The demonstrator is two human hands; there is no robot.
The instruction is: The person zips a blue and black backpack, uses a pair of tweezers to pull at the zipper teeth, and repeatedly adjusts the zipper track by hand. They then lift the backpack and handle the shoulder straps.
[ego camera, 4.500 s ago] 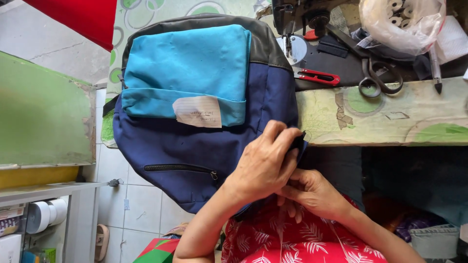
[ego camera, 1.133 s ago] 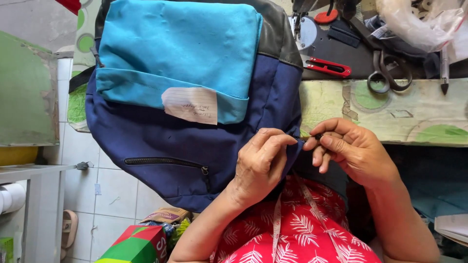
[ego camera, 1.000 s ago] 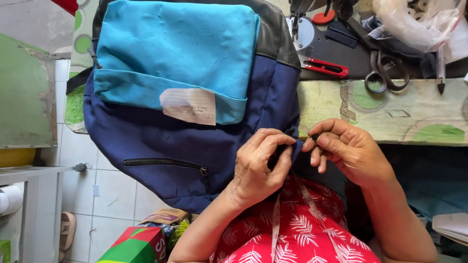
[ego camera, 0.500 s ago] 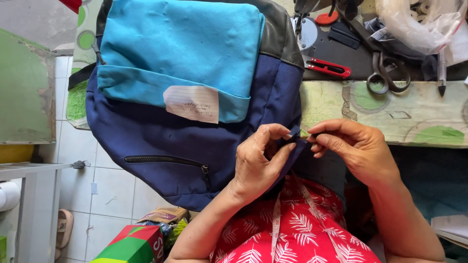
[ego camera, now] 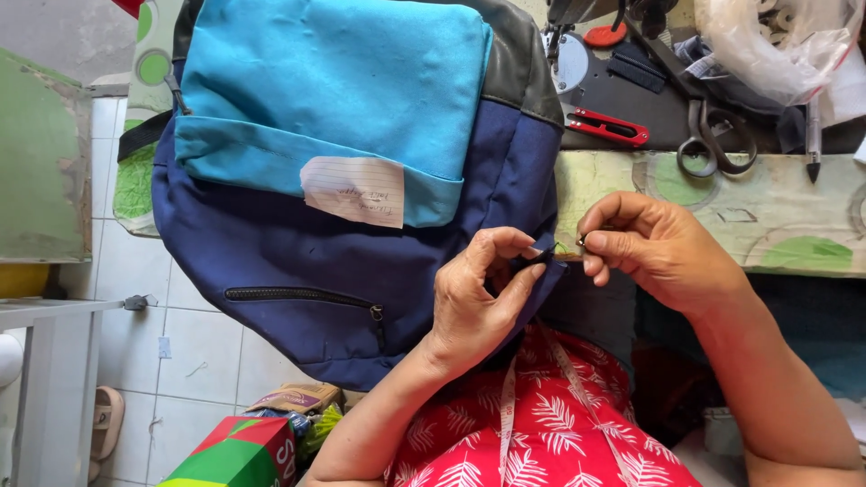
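Navy-blue fabric backpack (ego camera: 361, 261) with a light-blue front pocket panel and grey top: hangs over the front edge of the table (ego camera: 722, 207), lower half past the edge, above a tiled floor. White lined-paper label (ego camera: 354, 190), rectangular, handwritten, fixed at the lower hem of the light-blue panel. A closed black zip runs across the lower navy part.

Left hand (ego camera: 478, 302): raised from below, wrist bent, fingers (ego camera: 505, 242) pinched shut on a small dark tab of the backpack's right edge.

Right hand (ego camera: 654, 248): just beside the left, near the table's front edge, thumb and forefinger closed narrowly on a tiny dark metal piece (ego camera: 582, 241), too small to identify.

On the table's far side: red thread snips (ego camera: 609, 128), dark-handled scissors (ego camera: 713, 140), a clear plastic bag (ego camera: 780, 41) at the far right corner.

Below the table's left end: red-and-green cardboard box (ego camera: 236, 455), printed, on the floor.
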